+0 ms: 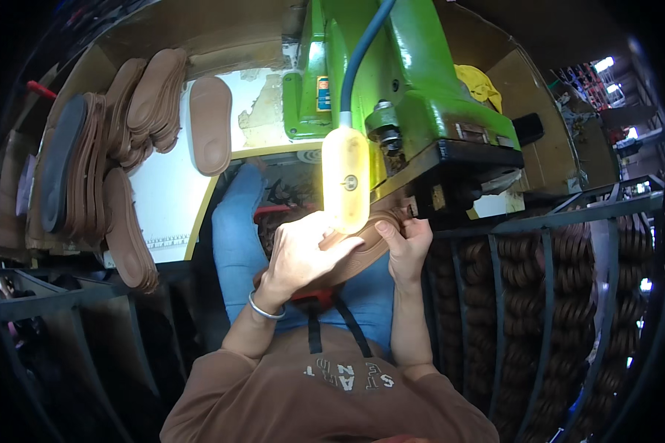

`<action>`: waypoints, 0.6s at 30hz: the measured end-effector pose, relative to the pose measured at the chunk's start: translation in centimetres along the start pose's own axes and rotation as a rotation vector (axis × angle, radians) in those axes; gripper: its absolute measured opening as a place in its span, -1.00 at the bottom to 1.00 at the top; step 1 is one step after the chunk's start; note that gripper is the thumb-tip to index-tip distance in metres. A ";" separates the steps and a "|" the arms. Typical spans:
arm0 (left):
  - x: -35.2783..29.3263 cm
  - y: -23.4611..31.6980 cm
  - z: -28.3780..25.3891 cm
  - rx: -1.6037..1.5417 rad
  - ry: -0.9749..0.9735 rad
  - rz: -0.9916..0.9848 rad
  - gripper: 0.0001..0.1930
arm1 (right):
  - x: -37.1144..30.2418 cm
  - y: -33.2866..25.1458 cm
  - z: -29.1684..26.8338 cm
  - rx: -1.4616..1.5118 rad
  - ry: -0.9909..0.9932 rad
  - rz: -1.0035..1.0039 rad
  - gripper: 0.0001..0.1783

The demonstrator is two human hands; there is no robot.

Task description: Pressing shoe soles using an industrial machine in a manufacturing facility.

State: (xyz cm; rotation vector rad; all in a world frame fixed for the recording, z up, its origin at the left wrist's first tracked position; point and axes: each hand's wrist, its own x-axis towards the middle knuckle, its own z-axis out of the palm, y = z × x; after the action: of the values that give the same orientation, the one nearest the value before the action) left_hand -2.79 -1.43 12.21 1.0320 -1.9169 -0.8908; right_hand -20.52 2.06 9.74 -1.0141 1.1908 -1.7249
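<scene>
Left hand [301, 249] clamped over a brown shoe sole [362, 251], fingers curled around its near edge, silver bangle [264, 308] at the wrist. Right hand [408, 242] pinching the sole's far end, thumb on top, right under the head of the green machine [406, 103], behind the glowing yellow lamp [346, 177]. Stacked brown soles [125, 148] on the bench to the left, more in the metal rack [554, 295] to the right.

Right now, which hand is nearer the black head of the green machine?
Right. The right hand sits just under the black machine head, pinching the brown sole; the left hand holds the sole farther left.
</scene>
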 end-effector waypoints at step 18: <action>-0.9 -2.1 7.1 -0.371 0.176 -0.113 -0.85 | -15.1 6.2 -8.8 0.030 -0.230 0.740 -0.62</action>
State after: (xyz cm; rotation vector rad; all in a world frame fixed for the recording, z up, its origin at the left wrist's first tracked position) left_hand -7.84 -0.04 6.92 0.9627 -1.4888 -1.1300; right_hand -22.05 17.14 -0.85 -0.6118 1.1834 -1.0125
